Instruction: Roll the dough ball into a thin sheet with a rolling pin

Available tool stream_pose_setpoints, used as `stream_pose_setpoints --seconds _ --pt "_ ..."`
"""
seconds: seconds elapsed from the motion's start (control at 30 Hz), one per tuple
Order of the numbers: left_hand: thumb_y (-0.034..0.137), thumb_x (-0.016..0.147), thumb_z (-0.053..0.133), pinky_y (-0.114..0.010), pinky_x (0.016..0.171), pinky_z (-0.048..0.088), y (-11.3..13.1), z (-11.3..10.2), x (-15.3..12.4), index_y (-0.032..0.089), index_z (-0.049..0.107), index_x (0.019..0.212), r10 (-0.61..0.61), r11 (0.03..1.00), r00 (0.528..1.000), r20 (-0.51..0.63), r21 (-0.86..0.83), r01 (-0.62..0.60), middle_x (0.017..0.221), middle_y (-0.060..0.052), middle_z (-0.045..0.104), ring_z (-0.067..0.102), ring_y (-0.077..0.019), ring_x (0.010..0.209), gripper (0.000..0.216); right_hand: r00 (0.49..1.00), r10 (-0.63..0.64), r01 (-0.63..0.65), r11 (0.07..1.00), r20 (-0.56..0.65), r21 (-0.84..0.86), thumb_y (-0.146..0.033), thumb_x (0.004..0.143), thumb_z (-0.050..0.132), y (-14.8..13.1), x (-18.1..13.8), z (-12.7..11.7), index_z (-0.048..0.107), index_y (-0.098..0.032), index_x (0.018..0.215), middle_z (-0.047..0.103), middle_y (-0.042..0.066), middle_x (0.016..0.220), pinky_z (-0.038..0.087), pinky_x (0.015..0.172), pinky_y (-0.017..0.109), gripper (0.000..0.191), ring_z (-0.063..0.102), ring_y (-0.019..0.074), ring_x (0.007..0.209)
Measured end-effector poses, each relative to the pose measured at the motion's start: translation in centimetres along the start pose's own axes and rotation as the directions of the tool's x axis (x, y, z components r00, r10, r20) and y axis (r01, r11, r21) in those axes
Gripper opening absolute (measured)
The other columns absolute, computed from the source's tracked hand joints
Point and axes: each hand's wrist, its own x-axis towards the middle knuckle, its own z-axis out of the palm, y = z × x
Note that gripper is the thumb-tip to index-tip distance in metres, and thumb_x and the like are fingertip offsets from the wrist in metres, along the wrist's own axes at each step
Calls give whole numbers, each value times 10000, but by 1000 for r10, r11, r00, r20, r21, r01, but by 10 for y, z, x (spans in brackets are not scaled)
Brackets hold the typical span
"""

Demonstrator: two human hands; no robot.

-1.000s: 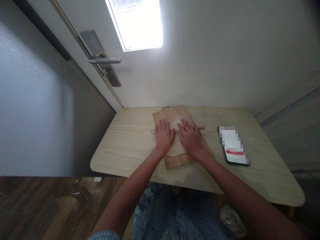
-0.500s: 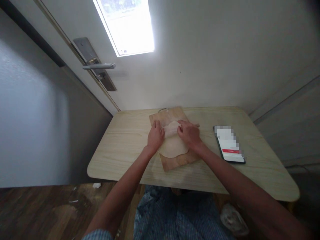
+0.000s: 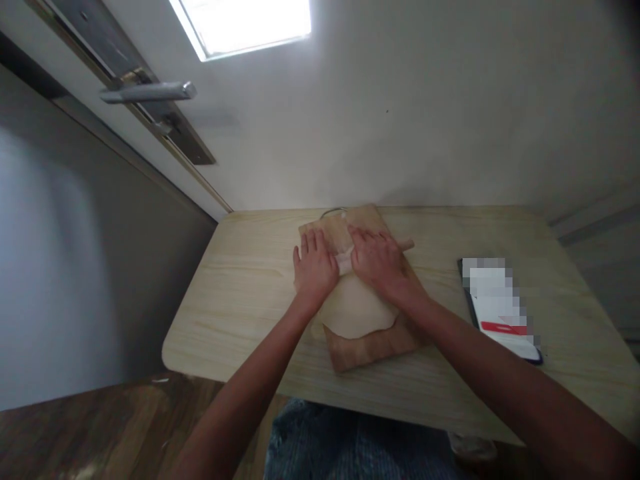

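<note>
A thin sheet of pale dough lies on a wooden cutting board. Its far part appears wrapped around a slim rolling pin, whose right end sticks out past the board. My left hand rests flat over the left part of the pin, fingers stretched forward and slightly spread. Over the right part lies my right hand, its fingers extended across the pin and palm down. Between the two hands a short stretch of dough-covered pin shows; the rest of the pin is hidden beneath them.
A phone with a lit screen lies on the light wooden table to the right. Behind the table stands a white door with a metal handle. A wire loop shows at the board's far edge.
My fingers have gone from curled, gripping the dough, to stretched out flat over the pin. More of the pin's right end shows. The view has tilted down and closer.
</note>
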Motion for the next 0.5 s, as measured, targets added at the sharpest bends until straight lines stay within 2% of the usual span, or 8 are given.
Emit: stream_pose_setpoints --seconds 0.13,0.27,0.5 --pt "206 835 242 -416 989 242 -4 2 10 94 232 1291 19 1000 1000 -20 -11 -20 1348 -130 312 216 -216 1263 470 999 3 -3 1000 49 1 -172 779 339 -1 12 -1 348 -129 1276 507 124 1188 240 912 382 499 445 230 1054" --pt "206 844 240 -414 974 258 -6 3 18 118 300 1237 41 999 997 -58 -33 -43 1294 -129 380 296 -213 1217 407 997 5 -6 1000 75 13 -162 788 314 -2 21 -2 355 -138 1272 495 109 1209 232 927 397 486 420 229 1089" --pt "221 864 240 -407 929 291 -10 3 37 140 424 1064 33 998 999 -43 -59 -35 1088 -112 520 453 -219 1056 284 994 31 -29 999 102 -17 -198 802 302 -2 41 9 375 -157 1259 414 102 1293 189 955 457 464 338 253 1177"
